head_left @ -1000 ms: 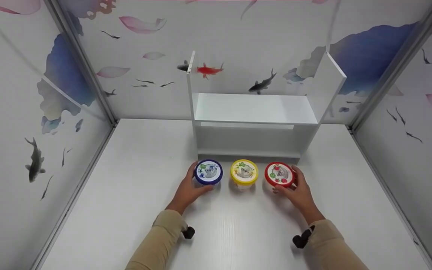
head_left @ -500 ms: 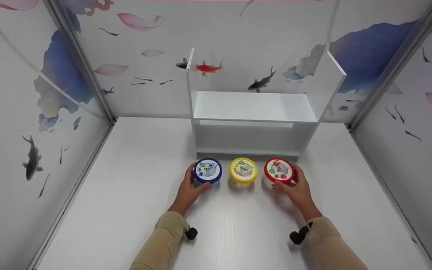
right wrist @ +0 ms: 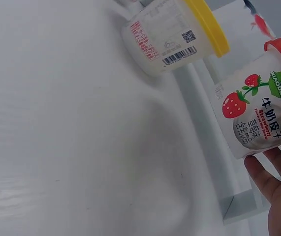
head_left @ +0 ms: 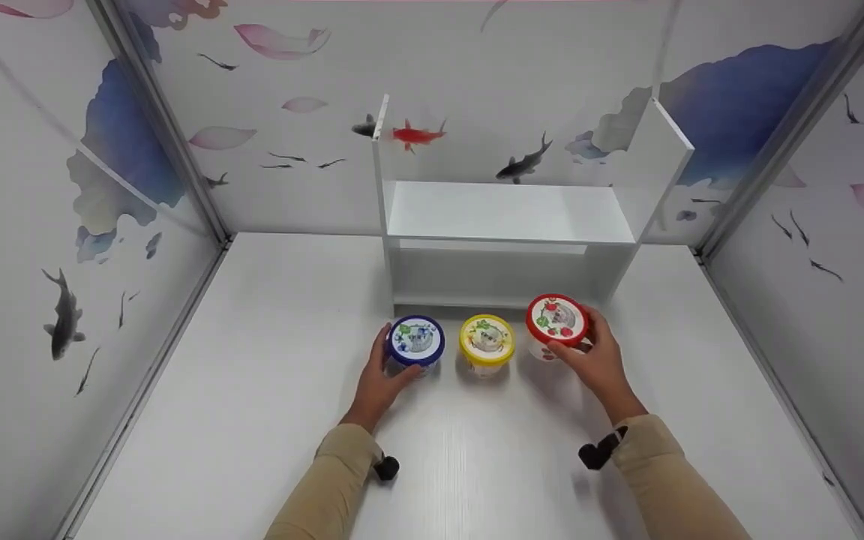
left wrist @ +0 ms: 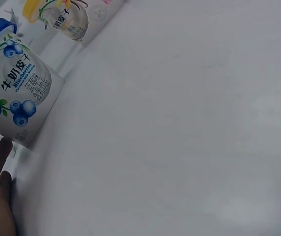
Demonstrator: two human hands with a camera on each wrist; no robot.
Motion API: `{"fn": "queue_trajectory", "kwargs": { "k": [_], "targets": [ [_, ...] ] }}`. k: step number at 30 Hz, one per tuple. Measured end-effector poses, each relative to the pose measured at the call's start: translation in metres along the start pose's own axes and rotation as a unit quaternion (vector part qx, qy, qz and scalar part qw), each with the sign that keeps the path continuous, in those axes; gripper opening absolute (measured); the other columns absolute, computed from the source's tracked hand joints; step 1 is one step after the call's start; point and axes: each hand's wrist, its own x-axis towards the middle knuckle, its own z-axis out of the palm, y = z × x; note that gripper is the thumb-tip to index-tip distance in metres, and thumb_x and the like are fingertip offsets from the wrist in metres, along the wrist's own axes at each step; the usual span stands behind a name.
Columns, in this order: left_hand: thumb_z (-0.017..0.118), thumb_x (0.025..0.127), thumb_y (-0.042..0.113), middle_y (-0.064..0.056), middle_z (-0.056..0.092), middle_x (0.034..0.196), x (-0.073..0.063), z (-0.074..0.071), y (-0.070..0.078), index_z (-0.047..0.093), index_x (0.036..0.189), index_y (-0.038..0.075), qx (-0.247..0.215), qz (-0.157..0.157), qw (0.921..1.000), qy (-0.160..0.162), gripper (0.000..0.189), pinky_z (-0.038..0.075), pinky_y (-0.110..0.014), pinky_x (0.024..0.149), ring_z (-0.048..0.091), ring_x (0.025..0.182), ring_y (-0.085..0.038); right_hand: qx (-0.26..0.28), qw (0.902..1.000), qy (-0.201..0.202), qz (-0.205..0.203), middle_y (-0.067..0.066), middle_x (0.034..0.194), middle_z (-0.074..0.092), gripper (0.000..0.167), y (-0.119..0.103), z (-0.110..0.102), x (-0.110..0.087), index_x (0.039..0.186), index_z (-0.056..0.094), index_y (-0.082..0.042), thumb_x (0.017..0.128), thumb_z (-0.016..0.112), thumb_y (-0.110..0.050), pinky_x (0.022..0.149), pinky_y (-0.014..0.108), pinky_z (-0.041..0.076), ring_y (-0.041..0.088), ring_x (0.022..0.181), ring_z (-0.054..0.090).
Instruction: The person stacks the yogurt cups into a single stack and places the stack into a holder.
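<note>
My right hand (head_left: 595, 361) grips a strawberry yogurt cup (head_left: 556, 321) with a red lid, lifted off the table in front of the shelf. In the right wrist view the strawberry cup (right wrist: 261, 105) is tilted, with fingers under and behind it. A blueberry yogurt cup (head_left: 417, 341) with a blue lid stands on the table, and my left hand (head_left: 378, 386) curls round it, thumb at the front. The left wrist view shows the blueberry label (left wrist: 17, 86) close up. Between these two, a yellow-lidded cup (head_left: 487, 341) stands untouched.
Just behind the cups stands a white two-tier shelf (head_left: 511, 214) with tall side panels. The white table (head_left: 289, 315) is bordered by printed walls with metal corner posts. Dark wrist cameras (head_left: 601, 450) sit below the sleeves.
My right hand has raised the strawberry cup from the table and moved it forward, toward the shelf. My left hand stays around the blueberry cup, and the yellow-lidded cup keeps its place.
</note>
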Motion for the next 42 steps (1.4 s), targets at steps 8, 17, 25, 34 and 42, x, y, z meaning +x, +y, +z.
{"fn": "queue_trajectory", "kwargs": {
  "k": [8, 17, 25, 34, 42],
  "targets": [
    [0.083, 0.079, 0.051, -0.012, 0.032, 0.163, 0.001, 0.002, -0.003, 0.023, 0.161, 0.030, 0.022, -0.008, 0.9996, 0.014, 0.103, 0.026, -0.057, 0.120, 0.038, 0.145, -0.037, 0.010, 0.9999, 0.003, -0.007, 0.014, 0.149, 0.046, 0.105, -0.023, 0.006, 0.006, 0.156, 0.028, -0.008, 0.077, 0.089, -0.041, 0.107, 0.045, 0.048, 0.029, 0.132, 0.047],
    [0.083, 0.080, 0.050, -0.011, 0.032, 0.163, 0.000, 0.003, 0.000, 0.024, 0.161, 0.029, 0.034, -0.010, 0.9992, 0.019, 0.103, 0.026, -0.056, 0.120, 0.037, 0.146, -0.036, 0.036, 0.9989, -0.005, -0.029, 0.016, 0.145, 0.048, 0.102, -0.045, 0.017, 0.012, 0.156, 0.030, -0.007, 0.077, 0.089, -0.035, 0.108, 0.048, 0.046, 0.029, 0.130, 0.048],
    [0.083, 0.079, 0.051, -0.012, 0.035, 0.162, 0.000, 0.003, -0.001, 0.025, 0.161, 0.028, 0.043, -0.004, 0.9988, 0.023, 0.103, 0.028, -0.056, 0.119, 0.039, 0.145, -0.035, 0.045, 0.9980, -0.021, -0.041, 0.012, 0.144, 0.050, 0.104, -0.059, 0.040, 0.012, 0.155, 0.032, -0.008, 0.075, 0.090, -0.042, 0.107, 0.044, 0.048, 0.027, 0.129, 0.050],
    [0.082, 0.079, 0.053, -0.014, 0.036, 0.161, 0.003, 0.004, -0.005, 0.026, 0.161, 0.026, 0.045, 0.015, 0.9985, 0.025, 0.104, 0.027, -0.054, 0.120, 0.040, 0.144, -0.036, 0.061, 0.9956, -0.052, -0.048, 0.011, 0.144, 0.052, 0.105, -0.074, 0.067, 0.012, 0.155, 0.032, -0.009, 0.074, 0.089, -0.046, 0.106, 0.043, 0.049, 0.026, 0.128, 0.052],
    [0.081, 0.079, 0.058, -0.011, 0.035, 0.162, 0.003, 0.004, -0.004, 0.025, 0.161, 0.027, 0.050, 0.001, 0.9985, 0.022, 0.104, 0.028, -0.057, 0.119, 0.038, 0.145, -0.035, 0.063, 0.9958, -0.061, -0.026, 0.009, 0.145, 0.051, 0.103, -0.086, 0.091, 0.011, 0.156, 0.032, -0.012, 0.076, 0.089, -0.042, 0.105, 0.041, 0.050, 0.027, 0.126, 0.055]
  ]
}}
